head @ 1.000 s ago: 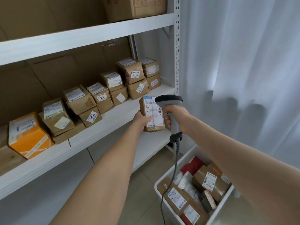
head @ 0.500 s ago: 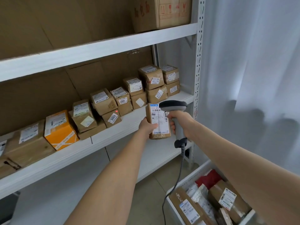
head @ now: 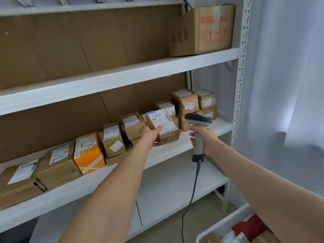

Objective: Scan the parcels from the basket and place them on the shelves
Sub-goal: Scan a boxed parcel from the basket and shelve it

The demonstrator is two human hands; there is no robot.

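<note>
The left hand (head: 152, 136) grips a brown parcel (head: 164, 127) from below, label up, its far end over the front of the middle shelf (head: 177, 148). Just right of it, the right hand (head: 201, 136) is closed around the handle of a grey scanner (head: 199, 120). Beyond the left hand stands a row of parcels (head: 133, 128). Below the right forearm shows the white basket (head: 226, 223).
</note>
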